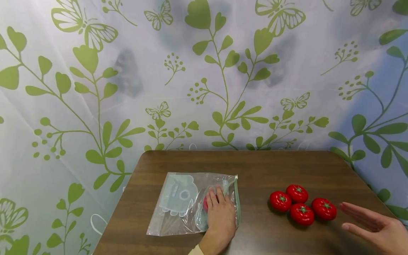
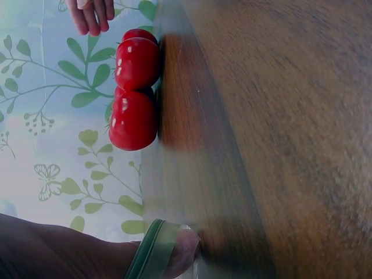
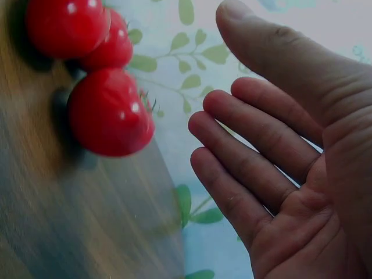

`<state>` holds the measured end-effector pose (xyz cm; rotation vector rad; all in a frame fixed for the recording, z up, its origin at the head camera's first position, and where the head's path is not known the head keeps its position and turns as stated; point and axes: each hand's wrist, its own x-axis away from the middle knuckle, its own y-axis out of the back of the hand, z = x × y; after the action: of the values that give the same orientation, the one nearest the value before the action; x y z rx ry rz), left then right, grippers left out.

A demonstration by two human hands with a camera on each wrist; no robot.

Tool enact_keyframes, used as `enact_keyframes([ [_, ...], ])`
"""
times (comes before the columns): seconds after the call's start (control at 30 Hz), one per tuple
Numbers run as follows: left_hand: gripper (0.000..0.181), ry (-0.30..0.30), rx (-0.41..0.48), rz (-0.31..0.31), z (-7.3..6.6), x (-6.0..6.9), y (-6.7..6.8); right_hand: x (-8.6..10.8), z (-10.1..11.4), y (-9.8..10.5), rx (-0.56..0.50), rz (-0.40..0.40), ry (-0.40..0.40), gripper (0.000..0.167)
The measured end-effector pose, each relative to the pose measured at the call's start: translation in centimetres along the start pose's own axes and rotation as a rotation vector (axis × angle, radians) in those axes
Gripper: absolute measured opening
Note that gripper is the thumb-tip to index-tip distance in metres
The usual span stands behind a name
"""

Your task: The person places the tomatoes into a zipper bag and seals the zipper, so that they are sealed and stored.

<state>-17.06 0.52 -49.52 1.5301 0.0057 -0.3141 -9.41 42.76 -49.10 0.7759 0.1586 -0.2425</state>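
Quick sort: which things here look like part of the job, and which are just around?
Likely part of the job:
- clear bag with green edge, left hand on it
- red thing partly covered by that hand
- four tomatoes, right hand close by, not gripping any

Just around:
- wooden table, only the work surface
- leaf-and-butterfly curtain behind

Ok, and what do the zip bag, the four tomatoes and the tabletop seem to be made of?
Zip bag: thin plastic film, shiny; it is see-through and creased.
Tomatoes: smooth and very glossy, with sharp highlights; real fruit or plastic imitations, I can't tell.
Tabletop: brown wood grain with a soft sheen; maybe wood, maybe laminate.
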Motion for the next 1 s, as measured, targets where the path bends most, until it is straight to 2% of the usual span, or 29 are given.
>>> enact_keyframes([
  [0.23, 0.057, 0.005, 0.004, -0.002, -0.1, 0.0, 0.1, -0.5, -1.6, 0.9, -0.040, 0.061, -0.078, 0.083],
  [0.47, 0.059, 0.006, -0.011, 0.004, -0.1, 0.1, 0.3, -0.6, -2.0, 0.6, -0.050, 0.049, -0.126, 0.082],
  [0.73, 0.052, 0.016, 0.008, 0.022, -0.1, -0.1, 0.5, -1.6, -2.0, 0.4, 0.036, 0.089, -0.206, 0.090],
  [0.83, 0.055, 0.013, -0.003, 0.032, -0.1, -0.1, 0.3, -1.9, -2.2, 0.5, 0.044, 0.116, -0.209, 0.093],
  [1.0, 0.064, 0.007, -0.009, 0.060, -0.1, -0.2, 0.1, -2.5, -2.8, 0.6, 0.015, 0.160, -0.173, 0.087],
])
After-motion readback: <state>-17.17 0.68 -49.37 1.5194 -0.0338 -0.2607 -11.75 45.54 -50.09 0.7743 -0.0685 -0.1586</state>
